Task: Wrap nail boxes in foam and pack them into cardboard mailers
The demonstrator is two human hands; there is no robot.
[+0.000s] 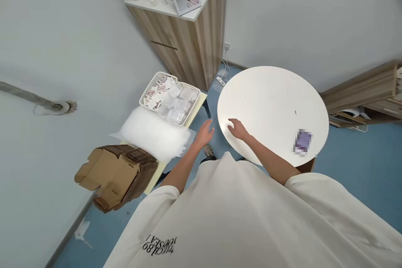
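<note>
Fingers loosely spread and holding nothing, the right grip (238,129) hovers at the edge of a round white surface (266,100), the left grip (205,133) beside it. Left of both, white packing sheets (150,132) lie between flattened cardboard boxes (108,171) and filled baskets (152,80), apparently grouped for easy reach.

Pale grey walls (298,21) here, meeting a blue floor (351,155); behind the round white table (270,96), a socket (227,46), and left of it, a wood-grain cabinet (176,33), white-topped.
</note>
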